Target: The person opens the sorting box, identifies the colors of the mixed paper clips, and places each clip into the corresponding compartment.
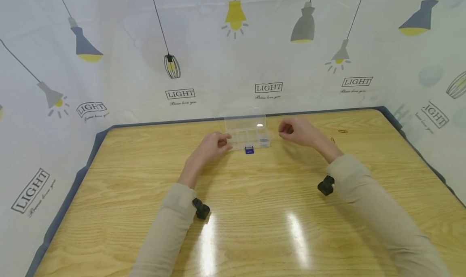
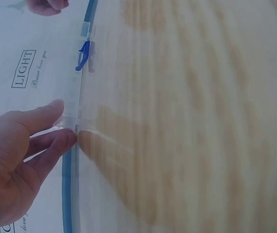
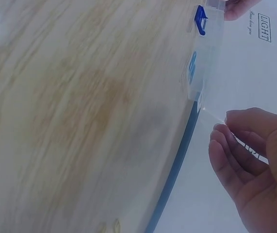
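A clear plastic compartment box (image 1: 242, 138) lies near the table's far edge, its transparent lid (image 1: 243, 122) raised at the back. On its front side is a blue latch (image 1: 249, 150). Blue paper clips (image 3: 192, 67) show through the wall of the right-end compartment. My left hand (image 1: 214, 143) holds the box's left end between thumb and fingers. To the right of the box, my right hand (image 1: 297, 130) pinches a thin clear piece (image 3: 213, 115) at the fingertips. That piece stretches from the fingers toward the box's right end.
Red paper clips (image 1: 342, 131) lie on the wooden table (image 1: 247, 196) to the right of my right hand. A white printed sheet (image 1: 218, 46) hangs just behind the table's dark-blue far edge. Each sleeve carries a small black camera (image 1: 326, 185) at the wrist.
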The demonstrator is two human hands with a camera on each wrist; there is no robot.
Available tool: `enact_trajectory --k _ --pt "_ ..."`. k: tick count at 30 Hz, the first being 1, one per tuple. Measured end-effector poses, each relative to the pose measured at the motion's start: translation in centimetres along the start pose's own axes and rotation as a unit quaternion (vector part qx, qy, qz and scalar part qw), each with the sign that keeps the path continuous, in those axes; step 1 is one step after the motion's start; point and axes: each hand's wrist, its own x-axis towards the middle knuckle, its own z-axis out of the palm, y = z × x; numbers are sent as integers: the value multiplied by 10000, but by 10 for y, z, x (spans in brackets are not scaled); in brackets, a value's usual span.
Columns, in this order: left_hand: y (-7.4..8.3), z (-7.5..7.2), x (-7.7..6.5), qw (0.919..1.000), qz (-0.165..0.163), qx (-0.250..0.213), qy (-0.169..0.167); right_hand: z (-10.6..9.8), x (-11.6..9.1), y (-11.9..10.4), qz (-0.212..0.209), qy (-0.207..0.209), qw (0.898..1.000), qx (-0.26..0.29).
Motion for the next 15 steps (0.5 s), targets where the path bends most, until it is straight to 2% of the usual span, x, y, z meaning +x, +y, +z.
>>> enact_trajectory --k 15 --pt "-5 2 1 9998 117 -105 96 -16 -31 13 121 54 9998 -115"
